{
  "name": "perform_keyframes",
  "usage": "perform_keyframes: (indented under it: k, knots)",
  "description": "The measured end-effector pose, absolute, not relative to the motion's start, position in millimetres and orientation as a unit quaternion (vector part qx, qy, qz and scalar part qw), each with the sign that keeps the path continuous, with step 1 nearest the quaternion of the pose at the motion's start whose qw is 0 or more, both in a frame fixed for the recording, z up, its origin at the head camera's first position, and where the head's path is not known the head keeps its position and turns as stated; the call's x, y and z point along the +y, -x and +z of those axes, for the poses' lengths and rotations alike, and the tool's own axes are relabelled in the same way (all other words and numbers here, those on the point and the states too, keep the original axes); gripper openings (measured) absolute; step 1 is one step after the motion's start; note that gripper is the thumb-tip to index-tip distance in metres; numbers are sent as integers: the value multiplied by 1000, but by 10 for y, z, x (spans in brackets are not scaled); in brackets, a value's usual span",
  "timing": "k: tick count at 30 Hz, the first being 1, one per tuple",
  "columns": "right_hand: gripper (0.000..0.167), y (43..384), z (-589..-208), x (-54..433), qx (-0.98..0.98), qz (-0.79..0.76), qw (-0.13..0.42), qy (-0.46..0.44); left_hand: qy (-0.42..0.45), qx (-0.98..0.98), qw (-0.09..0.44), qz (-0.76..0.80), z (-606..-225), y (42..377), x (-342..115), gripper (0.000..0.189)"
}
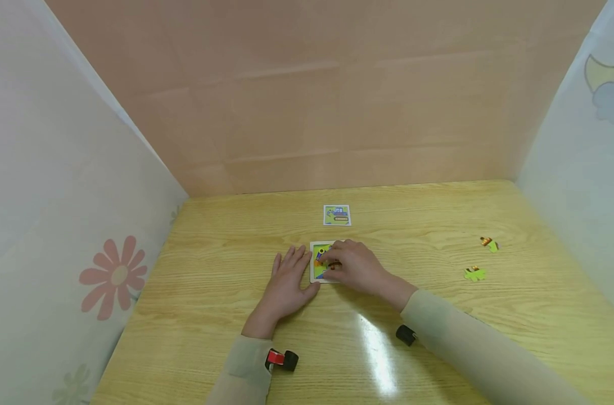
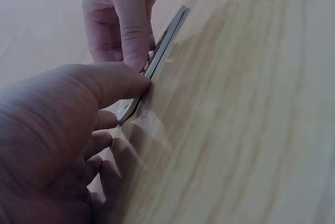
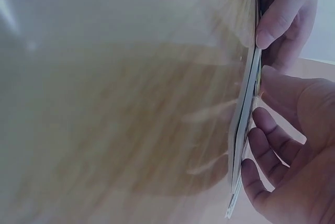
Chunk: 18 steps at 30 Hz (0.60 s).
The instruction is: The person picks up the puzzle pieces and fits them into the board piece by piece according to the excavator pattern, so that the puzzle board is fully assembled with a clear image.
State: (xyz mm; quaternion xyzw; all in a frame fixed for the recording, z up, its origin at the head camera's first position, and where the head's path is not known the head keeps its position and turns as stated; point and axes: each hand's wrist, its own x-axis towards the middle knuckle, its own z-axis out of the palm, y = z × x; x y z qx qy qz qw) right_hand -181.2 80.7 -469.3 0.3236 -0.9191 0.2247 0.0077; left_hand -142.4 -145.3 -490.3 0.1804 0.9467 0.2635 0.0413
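A small jigsaw puzzle (image 1: pixel 318 271) in a white-edged tray lies on the table, its picture green with yellow, blue and brown parts. My left hand (image 1: pixel 287 284) rests flat at its left side, fingers stretched, thumb at the near corner; in the left wrist view the left thumb (image 2: pixel 123 82) touches the tray edge (image 2: pixel 166 41). Over the right part of the puzzle is my right hand (image 1: pixel 355 267), hiding much of it. In the right wrist view the right hand's fingers (image 3: pixel 269 143) are bent and spread, tips on the puzzle face, with no piece visible between them.
Behind the puzzle lies a square picture card (image 1: pixel 337 215) showing a blue digger. To the right are loose puzzle pieces, one brown and green (image 1: pixel 490 244) and a mostly green one (image 1: pixel 474 274). A peach backdrop (image 1: pixel 337 112) rises behind the table, with pale cloths at both sides.
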Motion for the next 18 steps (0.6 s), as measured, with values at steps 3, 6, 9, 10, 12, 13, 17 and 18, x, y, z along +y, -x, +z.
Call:
perform_keyframes:
  k: [3, 6, 9, 10, 12, 13, 17, 18]
  knots:
    - [32, 1817, -4701, 808, -919, 217, 12, -329, -180, 947, 42, 263, -4901, 1426, -1452, 76]
    - [30, 1818, -4704, 805, -921, 212, 10, -328, -179, 947, 42, 265, -4903, 1424, -1452, 76]
    - [30, 1815, -4696, 798, -922, 210, 7, -326, -179, 946, 42, 266, -4904, 1421, -1451, 76]
    - [30, 1813, -4693, 796, -922, 209, 6, -325, -179, 946, 42, 267, -4904, 1420, -1452, 76]
    - [30, 1811, -4684, 789, -923, 208, 5, -324, -179, 946, 42, 267, -4905, 1421, -1452, 76]
    - [30, 1810, -4681, 786, -923, 209, 5, -323, -179, 946, 42, 266, -4904, 1422, -1451, 76]
    - [29, 1813, -4670, 775, -924, 211, 4, -319, -179, 946, 42, 266, -4901, 1419, -1451, 76]
    - [28, 1813, -4670, 774, -924, 211, 5, -319, -179, 946, 42, 266, -4900, 1417, -1452, 76]
